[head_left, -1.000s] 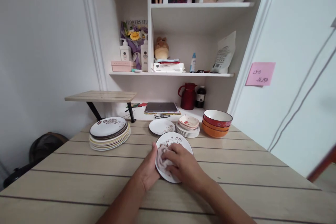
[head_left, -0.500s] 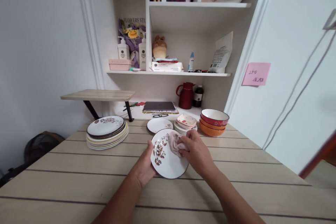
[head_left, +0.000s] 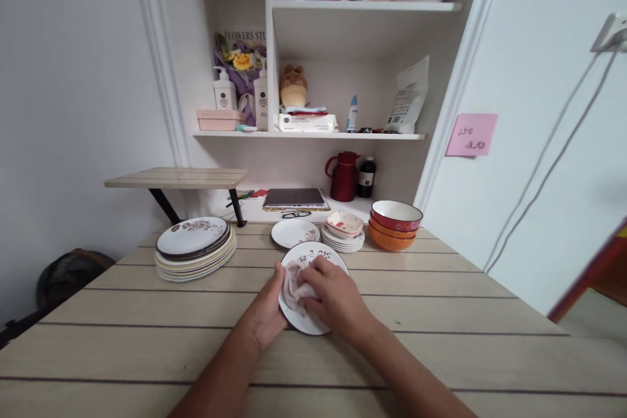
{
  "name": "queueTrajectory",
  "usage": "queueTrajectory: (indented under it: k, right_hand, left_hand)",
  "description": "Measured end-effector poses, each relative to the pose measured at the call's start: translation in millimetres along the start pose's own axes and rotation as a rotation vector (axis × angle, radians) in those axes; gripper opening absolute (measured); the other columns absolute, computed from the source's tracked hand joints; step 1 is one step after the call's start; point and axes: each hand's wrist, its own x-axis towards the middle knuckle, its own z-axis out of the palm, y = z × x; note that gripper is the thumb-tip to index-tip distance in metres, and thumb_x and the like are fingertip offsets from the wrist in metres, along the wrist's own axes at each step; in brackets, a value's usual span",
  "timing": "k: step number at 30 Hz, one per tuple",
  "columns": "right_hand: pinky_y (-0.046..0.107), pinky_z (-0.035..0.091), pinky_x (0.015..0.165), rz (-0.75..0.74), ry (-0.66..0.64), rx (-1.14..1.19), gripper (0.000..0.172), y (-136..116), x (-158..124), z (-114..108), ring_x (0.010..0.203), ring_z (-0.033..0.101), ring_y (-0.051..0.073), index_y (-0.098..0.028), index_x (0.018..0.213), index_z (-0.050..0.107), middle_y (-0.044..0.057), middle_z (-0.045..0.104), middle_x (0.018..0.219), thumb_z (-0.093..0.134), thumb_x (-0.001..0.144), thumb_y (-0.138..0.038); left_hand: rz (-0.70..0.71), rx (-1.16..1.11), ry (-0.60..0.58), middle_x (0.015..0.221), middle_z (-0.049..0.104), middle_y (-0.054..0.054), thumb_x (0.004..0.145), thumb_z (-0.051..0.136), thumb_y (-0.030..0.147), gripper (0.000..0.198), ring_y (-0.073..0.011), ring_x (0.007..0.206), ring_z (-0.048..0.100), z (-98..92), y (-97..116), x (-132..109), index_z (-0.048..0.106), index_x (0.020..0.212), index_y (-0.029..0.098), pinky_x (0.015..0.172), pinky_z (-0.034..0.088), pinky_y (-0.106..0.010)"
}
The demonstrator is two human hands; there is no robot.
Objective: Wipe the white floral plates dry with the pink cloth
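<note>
A white plate with a brown flower pattern (head_left: pixel 321 253) is held just above the wooden table (head_left: pixel 441 313), tilted toward me. My left hand (head_left: pixel 267 313) grips its left rim, thumb on the edge. My right hand (head_left: pixel 333 300) presses a small pinkish cloth (head_left: pixel 292 287) against the left part of the plate's face, fingers closed over it.
A stack of large plates (head_left: pixel 194 247) sits at the left. Behind are a single small plate (head_left: pixel 294 233), a stack of small dishes (head_left: pixel 345 233) and stacked red and orange bowls (head_left: pixel 396 225). Shelves with bottles, a red jug (head_left: pixel 343 176) and a tablet (head_left: pixel 294 197) rise at the back.
My right hand has swept the cloth from the plate's upper right back to its left side. The plate has tipped a little flatter. The view has shifted slightly.
</note>
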Motion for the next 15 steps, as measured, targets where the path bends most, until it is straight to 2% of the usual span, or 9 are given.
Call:
queueTrajectory:
  k: [4,8,11,15]
  right_hand:
    - [0.029,0.036,0.077,0.110,0.125,-0.022,0.026,17.7,3.6,-6.9,0.090,0.052,0.019,-0.027,0.104,0.061,0.003,0.054,0.101,0.064,0.079,-0.031]
    - [0.028,0.036,0.071,0.216,0.159,-0.049,0.021,37.2,-1.9,-17.2,0.086,0.053,0.018,-0.025,0.101,0.062,0.003,0.054,0.100,0.060,0.080,-0.029]
    - [0.026,0.035,0.068,0.217,0.089,-0.064,0.021,41.2,-7.1,-23.8,0.086,0.054,0.018,-0.024,0.097,0.063,0.003,0.054,0.097,0.059,0.077,-0.021]
    - [0.026,0.032,0.063,0.123,-0.101,-0.078,0.029,30.5,-13.4,-26.7,0.079,0.053,0.017,-0.025,0.094,0.065,0.003,0.055,0.093,0.061,0.067,-0.013]
  left_hand:
    - [-0.015,0.015,-0.009,0.120,0.065,-0.016,0.087,0.046,0.054,0.062,-0.0278,0.114,0.059,-0.5,-1.7,0.2,0.047,0.135,0.015,0.104,0.036,-0.043]
    - [-0.014,0.008,-0.029,0.122,0.063,-0.017,0.086,0.045,0.054,0.066,-0.0286,0.118,0.056,2.3,-2.0,-1.8,0.043,0.139,0.015,0.107,0.032,-0.044]
    - [-0.003,-0.010,-0.051,0.124,0.062,-0.017,0.087,0.046,0.053,0.066,-0.0293,0.120,0.054,4.6,-0.6,-4.1,0.040,0.141,0.015,0.108,0.031,-0.045]
    - [0.033,-0.009,-0.043,0.124,0.062,-0.017,0.087,0.044,0.053,0.066,-0.0287,0.118,0.056,3.8,2.2,-5.0,0.038,0.142,0.015,0.108,0.031,-0.044]
